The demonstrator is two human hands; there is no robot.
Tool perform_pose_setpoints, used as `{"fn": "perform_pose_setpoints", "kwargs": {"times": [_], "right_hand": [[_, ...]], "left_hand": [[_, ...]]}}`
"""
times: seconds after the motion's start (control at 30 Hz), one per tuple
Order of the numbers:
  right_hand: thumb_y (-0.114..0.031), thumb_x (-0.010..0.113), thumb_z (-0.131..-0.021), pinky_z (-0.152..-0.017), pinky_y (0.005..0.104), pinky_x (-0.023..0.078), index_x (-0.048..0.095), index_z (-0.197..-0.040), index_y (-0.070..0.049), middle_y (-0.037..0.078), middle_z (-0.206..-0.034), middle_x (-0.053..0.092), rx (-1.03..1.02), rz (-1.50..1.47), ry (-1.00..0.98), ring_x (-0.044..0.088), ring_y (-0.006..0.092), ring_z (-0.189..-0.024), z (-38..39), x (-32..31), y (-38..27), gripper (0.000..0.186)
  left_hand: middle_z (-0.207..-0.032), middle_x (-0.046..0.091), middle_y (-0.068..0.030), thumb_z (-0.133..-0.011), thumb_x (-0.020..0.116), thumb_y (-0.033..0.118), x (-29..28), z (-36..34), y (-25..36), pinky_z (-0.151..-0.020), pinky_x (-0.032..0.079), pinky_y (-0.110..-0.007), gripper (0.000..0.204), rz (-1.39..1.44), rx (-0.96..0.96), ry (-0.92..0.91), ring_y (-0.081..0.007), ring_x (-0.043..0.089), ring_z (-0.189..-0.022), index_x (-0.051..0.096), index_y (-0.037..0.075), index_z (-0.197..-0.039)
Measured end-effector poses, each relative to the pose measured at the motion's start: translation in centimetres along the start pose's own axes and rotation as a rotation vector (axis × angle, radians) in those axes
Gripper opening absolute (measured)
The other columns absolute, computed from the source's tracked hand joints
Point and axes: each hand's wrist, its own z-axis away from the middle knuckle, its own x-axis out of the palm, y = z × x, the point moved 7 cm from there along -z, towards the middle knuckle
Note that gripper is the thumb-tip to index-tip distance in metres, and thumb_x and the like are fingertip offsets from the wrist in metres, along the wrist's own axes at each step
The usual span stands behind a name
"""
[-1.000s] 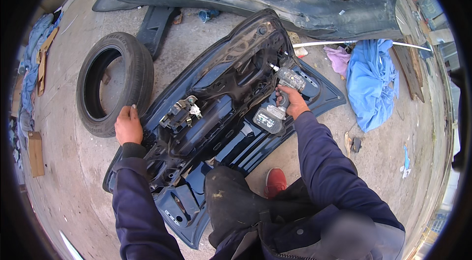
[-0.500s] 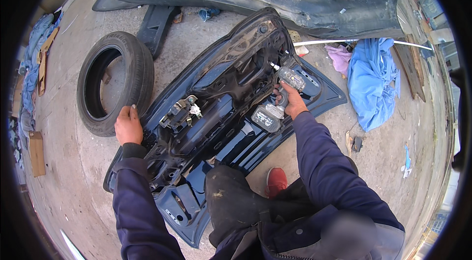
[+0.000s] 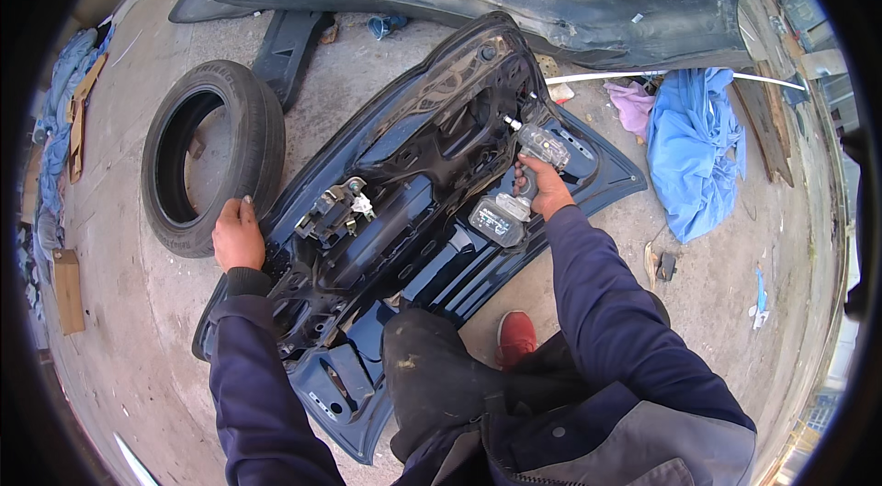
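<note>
My right hand (image 3: 545, 186) is wrapped round the handle of a cordless impact wrench (image 3: 544, 146) with a bulky battery at its base. A bright socket at its nose points up and left, over the dark inner side of a car tailgate (image 3: 404, 160). The tailgate lies slantwise on the ground, and my knee is against its near side. A metal latch mechanism (image 3: 333, 210) with a white part sits on its left half. My left hand (image 3: 239, 236) is closed, fingertips pinched, between the tailgate's left edge and a tyre (image 3: 266, 132). What the pinch holds, if anything, is too small to see.
A long dark bumper (image 3: 514, 13) stretches across the far side. To the right lie a blue cloth or sheet (image 3: 695, 155), a pink rag (image 3: 630, 107) and wooden boards (image 3: 764, 132). A cardboard box (image 3: 68, 291) stands at the left, and a small blue cup-like thing (image 3: 386, 26) lies behind the tailgate.
</note>
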Motion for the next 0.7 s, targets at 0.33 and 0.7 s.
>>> {"fn": "perform_pose_setpoints", "kwargs": {"times": [0.33,0.7], "right_hand": [[-0.024,0.072,-0.1,-0.061,0.0344,0.049,0.069,-0.1,-0.007,0.001,-0.078,0.062,0.026,0.034,0.014,0.054,0.0119,-0.06,1.2,-0.4,1.4,0.018],[-0.024,0.072,-0.099,-0.061,0.0339,0.049,0.068,-0.103,-0.004,0.002,-0.078,0.061,0.039,0.035,-0.041,0.054,0.0113,-0.061,3.3,-1.8,3.0,0.021]], "left_hand": [[-0.104,0.074,-0.0262,-0.106,0.061,0.04,-0.2,0.1,0.1,-0.087,0.054,-0.056,0.035,-0.041,-0.001,0.003,-0.0497,0.069,-0.103,0.075,0.008,-0.106],[-0.103,0.074,-0.026,-0.106,0.061,0.039,-0.3,0.1,0.1,-0.085,0.053,-0.057,0.035,0.017,0.036,0.018,-0.05,0.069,-0.101,0.074,0.007,-0.106]]}}
